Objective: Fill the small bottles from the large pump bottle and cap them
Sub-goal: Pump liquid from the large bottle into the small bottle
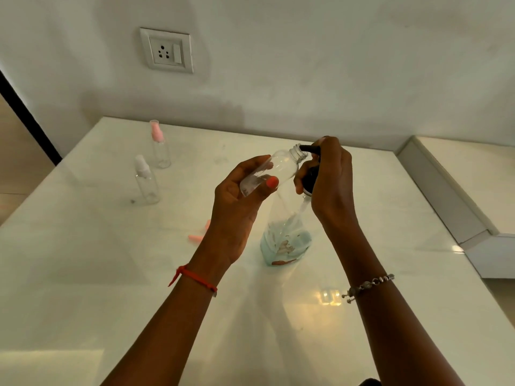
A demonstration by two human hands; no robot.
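Fig.: our L hand (237, 210) fingers clasp the tilted small bottle (274, 169); R hand (331, 185) fingers curl round the pump head (310, 175). Risk, we judge: nozzle (306, 148) slips off neck, liquid spills onto tabletop (111, 274).

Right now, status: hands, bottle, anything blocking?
Left hand grips uncapped small bottle, tilted, mouth at pump nozzle. Right hand wrapped on head of large pump bottle. Pink cap lies on table, not blocking.

A red thread (195, 278) on the left wrist, a silver beaded bracelet (367, 285) on the right, coral-painted thumbnail (272, 181)
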